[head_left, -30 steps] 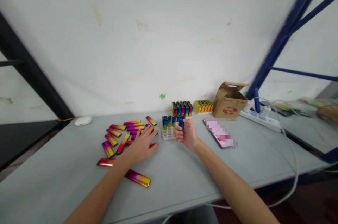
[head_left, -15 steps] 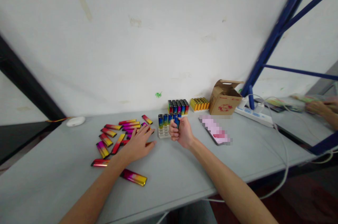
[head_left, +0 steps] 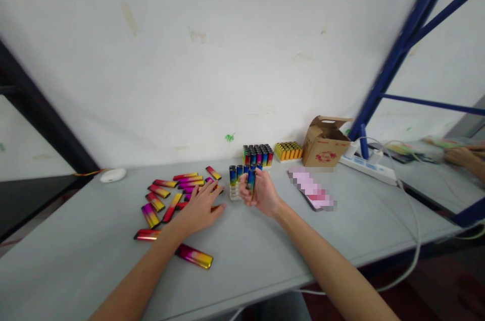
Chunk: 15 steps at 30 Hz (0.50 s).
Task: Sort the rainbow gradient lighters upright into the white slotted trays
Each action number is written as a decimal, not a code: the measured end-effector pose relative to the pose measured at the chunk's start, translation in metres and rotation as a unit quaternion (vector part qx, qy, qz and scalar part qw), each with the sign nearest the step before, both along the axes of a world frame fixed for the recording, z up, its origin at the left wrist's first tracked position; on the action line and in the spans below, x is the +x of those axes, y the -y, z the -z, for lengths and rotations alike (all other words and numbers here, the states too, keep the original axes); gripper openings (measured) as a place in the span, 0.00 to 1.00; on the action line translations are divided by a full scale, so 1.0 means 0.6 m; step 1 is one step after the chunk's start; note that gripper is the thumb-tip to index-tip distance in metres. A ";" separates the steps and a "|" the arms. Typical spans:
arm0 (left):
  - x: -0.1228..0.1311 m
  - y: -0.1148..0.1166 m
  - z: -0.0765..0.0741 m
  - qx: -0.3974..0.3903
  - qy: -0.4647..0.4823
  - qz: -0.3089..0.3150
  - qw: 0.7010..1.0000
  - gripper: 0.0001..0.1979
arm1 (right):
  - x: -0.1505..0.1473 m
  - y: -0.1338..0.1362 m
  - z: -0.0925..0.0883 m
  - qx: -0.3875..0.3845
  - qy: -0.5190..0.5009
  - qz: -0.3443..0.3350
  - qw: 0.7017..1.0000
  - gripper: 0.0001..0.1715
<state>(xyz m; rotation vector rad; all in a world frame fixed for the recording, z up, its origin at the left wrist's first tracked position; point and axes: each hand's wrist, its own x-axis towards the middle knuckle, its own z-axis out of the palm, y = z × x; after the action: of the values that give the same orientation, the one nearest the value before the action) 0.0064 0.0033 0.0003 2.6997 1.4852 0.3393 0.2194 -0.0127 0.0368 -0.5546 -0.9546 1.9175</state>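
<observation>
Your left hand [head_left: 200,208] is spread palm down over loose lighters [head_left: 173,207], while your right hand [head_left: 264,193] grips a blue lighter [head_left: 251,180], roughly upright, before a part-filled tray [head_left: 234,193], with a phone [head_left: 311,191], box [head_left: 323,152] and power strip [head_left: 369,169] rightward on the table [head_left: 91,260].

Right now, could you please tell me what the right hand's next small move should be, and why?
Perhaps lower the blue lighter-like piece into the white tray: the right hand holds it upright near bare front pockets, and similar pieces stand behind them.
</observation>
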 end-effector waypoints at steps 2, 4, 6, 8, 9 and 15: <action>0.000 0.000 0.000 -0.004 0.002 -0.001 1.000 0.24 | 0.002 0.001 -0.001 -0.002 -0.004 0.010 1.000 0.20; -0.001 -0.001 0.001 -0.001 0.010 0.001 1.000 0.25 | 0.004 0.000 0.000 0.000 0.007 0.006 1.000 0.16; -0.001 -0.002 0.003 0.002 0.016 0.005 1.000 0.25 | 0.007 -0.003 0.003 0.008 0.023 -0.006 1.000 0.14; -0.001 -0.002 0.005 0.001 0.017 0.002 1.000 0.26 | 0.009 -0.006 0.006 0.025 0.034 -0.014 0.999 0.14; -0.002 -0.002 0.005 -0.001 0.016 0.000 1.000 0.26 | 0.010 -0.007 0.007 0.034 0.036 -0.014 0.999 0.14; -0.001 -0.001 0.003 -0.002 0.006 -0.004 1.000 0.25 | 0.016 -0.007 0.006 0.174 0.161 0.122 0.964 0.19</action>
<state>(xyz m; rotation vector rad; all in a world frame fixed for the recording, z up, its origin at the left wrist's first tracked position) 0.0058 0.0038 -0.0014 2.6835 1.4927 0.3523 0.2289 -0.0085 0.0335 -0.7478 -1.3306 1.4232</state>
